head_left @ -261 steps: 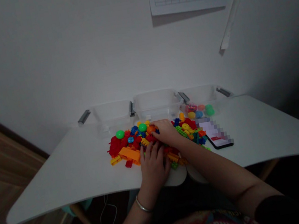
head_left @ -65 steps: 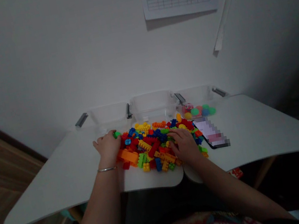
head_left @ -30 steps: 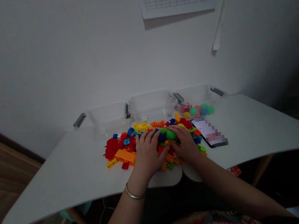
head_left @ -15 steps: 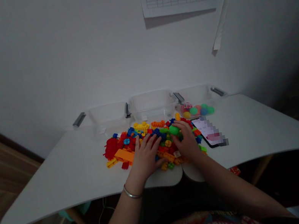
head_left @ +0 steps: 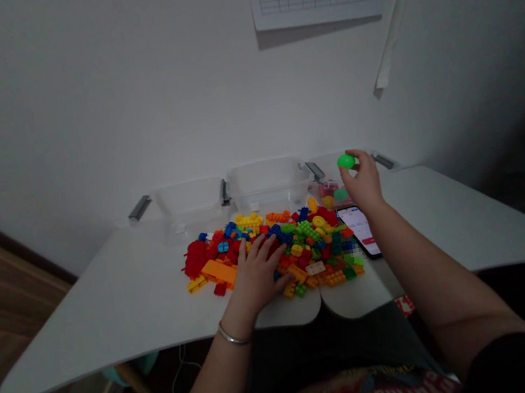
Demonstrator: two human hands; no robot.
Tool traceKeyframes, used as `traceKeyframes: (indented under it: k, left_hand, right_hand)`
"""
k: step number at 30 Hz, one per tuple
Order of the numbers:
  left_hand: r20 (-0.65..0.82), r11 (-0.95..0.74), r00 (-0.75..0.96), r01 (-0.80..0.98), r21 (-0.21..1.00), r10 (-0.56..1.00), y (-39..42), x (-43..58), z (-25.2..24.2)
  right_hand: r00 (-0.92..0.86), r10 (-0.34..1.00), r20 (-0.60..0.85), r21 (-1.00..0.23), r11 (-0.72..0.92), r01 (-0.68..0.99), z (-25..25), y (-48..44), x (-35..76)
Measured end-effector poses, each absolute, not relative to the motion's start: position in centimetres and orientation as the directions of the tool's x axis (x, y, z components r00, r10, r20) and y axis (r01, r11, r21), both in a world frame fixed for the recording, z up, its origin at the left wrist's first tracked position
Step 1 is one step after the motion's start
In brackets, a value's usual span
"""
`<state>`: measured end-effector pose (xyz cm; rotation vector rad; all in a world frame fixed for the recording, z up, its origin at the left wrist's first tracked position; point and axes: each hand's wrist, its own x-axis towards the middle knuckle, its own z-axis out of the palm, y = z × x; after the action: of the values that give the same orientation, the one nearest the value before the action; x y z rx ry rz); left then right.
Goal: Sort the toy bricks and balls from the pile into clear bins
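My right hand (head_left: 364, 180) pinches a green ball (head_left: 346, 161) between thumb and fingers, up over the right clear plastic bin (head_left: 326, 168). Inside that bin several coloured balls (head_left: 340, 194) show through the wall, partly hidden by my hand. My left hand (head_left: 258, 272) rests with spread fingers on the heap of toy building bricks (head_left: 307, 232), and no brick is held in it. Red, yellow, blue, green and orange pieces make up the heap. An orange brick (head_left: 219, 272) lies just left of my left hand.
The middle clear bin (head_left: 267, 182) and the left clear bin (head_left: 189, 199) stand against the wall behind the heap. A phone (head_left: 361, 232) lies right of the bricks, partly under my right forearm. The white table (head_left: 109, 305) has a notch in its front edge.
My right hand has lifted the green ball from the brick heap and carried it right and away from me, over the right bin. My left hand stays on the bricks.
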<state>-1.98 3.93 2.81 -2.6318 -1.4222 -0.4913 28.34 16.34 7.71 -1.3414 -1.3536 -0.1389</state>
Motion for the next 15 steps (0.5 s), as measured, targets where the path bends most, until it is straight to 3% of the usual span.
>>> traceKeyframes:
  k: [6,15]
  left_hand:
    - [0.345,-0.543,0.490,0.837,0.071,0.800,4.2,-1.9,2.4]
    - [0.341,-0.551,0.496,0.831,0.081,0.798,4.2,-1.9,2.5]
  right_hand:
    - [0.280,0.684,0.673,-0.513,0.159,0.844,6.0,17.8,29.5]
    - [0.177,0.753,0.634,-0.380,0.103,0.919,5.9,17.5,29.4]
